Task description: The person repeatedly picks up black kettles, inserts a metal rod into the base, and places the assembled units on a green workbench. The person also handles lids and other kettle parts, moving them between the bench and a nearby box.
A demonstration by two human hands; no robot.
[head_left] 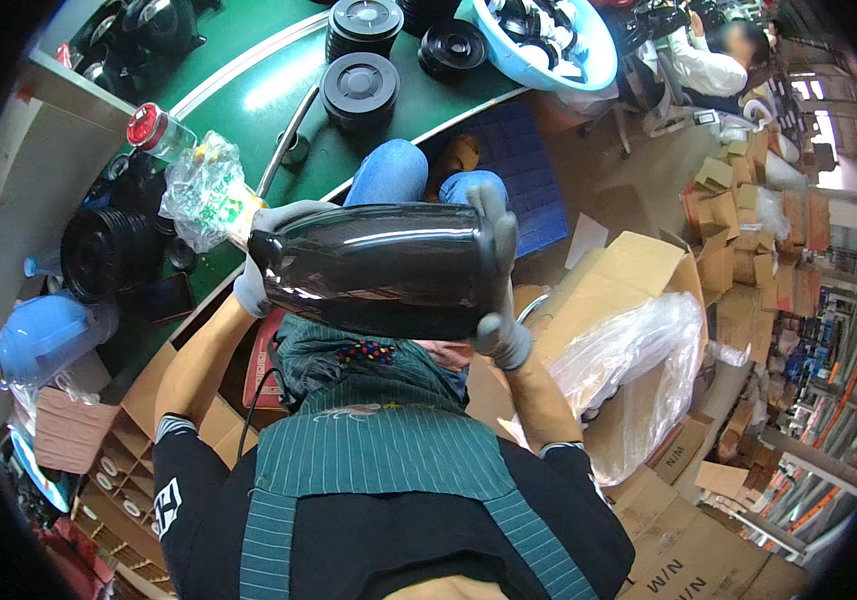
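both gloved hands [496, 290] hold black jug body [378, 268] sideways.

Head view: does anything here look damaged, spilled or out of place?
Nothing looks damaged or spilled. The black jug body is held sideways between the left hand and right hand, both gloved, its glossy surface unmarked as far as shows. Cardboard boxes and a plastic bag lie loosely about the floor.

Workbench and boxes all around

Stacks of black lids [360, 88] sit on the green table [248, 100], beside a blue basin [588, 60]; open cardboard boxes [638, 270], one lined with clear plastic [628, 350], crowd the floor.
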